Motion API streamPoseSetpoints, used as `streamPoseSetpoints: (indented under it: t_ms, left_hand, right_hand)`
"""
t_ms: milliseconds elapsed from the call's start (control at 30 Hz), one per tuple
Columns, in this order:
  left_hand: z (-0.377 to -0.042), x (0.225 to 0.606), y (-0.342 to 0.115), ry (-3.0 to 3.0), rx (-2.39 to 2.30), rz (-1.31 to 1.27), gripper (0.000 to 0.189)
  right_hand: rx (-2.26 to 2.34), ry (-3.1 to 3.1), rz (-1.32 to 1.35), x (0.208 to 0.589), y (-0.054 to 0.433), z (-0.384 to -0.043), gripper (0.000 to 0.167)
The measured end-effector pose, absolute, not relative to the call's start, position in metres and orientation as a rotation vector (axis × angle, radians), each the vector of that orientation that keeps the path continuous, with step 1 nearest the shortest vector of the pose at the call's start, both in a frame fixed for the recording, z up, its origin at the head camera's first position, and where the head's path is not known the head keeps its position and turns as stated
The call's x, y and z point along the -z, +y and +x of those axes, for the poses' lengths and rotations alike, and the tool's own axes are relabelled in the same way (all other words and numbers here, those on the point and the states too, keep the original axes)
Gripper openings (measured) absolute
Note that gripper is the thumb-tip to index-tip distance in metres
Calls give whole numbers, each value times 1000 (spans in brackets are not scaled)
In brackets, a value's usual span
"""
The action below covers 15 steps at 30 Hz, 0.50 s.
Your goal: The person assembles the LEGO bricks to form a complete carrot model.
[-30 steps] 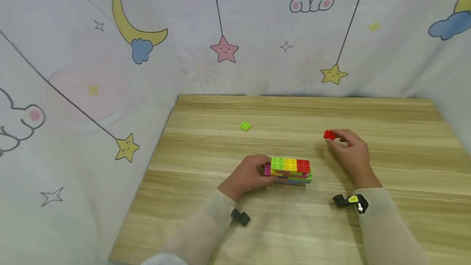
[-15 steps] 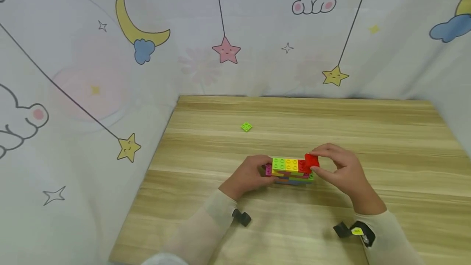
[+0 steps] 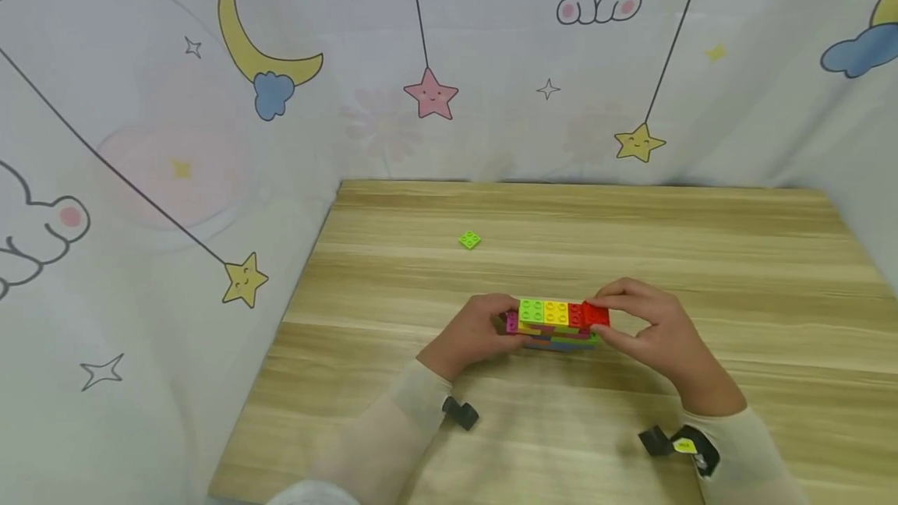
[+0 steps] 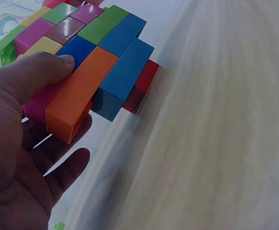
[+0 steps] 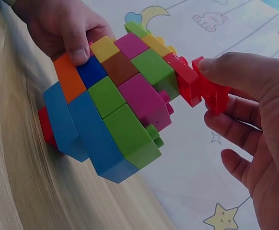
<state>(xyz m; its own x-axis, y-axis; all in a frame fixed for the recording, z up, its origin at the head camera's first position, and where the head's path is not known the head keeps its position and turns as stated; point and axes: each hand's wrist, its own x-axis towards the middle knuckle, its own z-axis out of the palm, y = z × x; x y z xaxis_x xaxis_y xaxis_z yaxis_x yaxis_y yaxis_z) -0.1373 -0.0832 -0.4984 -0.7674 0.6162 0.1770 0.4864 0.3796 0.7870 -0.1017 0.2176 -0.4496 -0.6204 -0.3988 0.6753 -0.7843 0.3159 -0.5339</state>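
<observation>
A wall of stacked toy building bricks (image 3: 554,313) in many colours stands in the middle of the wooden table. My left hand (image 3: 471,333) grips its left end, thumb across the near side by the dark blue and orange bricks (image 4: 82,86). At the top right end, my right hand (image 3: 652,333) pinches a loose red brick (image 5: 212,88) between thumb and fingers. That brick sits tilted right at the studs of the red brick (image 5: 181,79) on the top row. Lower down, blue bricks (image 5: 94,139) and a red brick (image 4: 142,86) form the bottom.
A lime-green four-stud brick (image 3: 469,240) lies on the table (image 3: 393,256) behind the wall. A white curtain (image 3: 519,37) with stars, moons and bears hangs around the table's back and left. Each forearm wears a black wrist camera (image 3: 461,413).
My right hand has carried the red brick from the right across to the wall's top right end and lowered it onto the red end brick. The left hand keeps its grip.
</observation>
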Motion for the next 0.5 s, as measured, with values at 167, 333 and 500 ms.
streamPoseSetpoints:
  t_ms: [167, 333, 500]
  left_hand:
    - [-139, 499, -83, 2476, -1350, 1000, 37]
    - [-138, 500, -82, 2480, -1347, 968, 37]
    - [-137, 500, -83, 2500, -1323, 948, 36]
  right_hand:
    - [-1214, -2228, 1044, 445, 217, -99, 48]
    - [-1194, -2280, 1038, 443, 218, -98, 47]
    - [-1206, -2282, 1022, 445, 217, -98, 46]
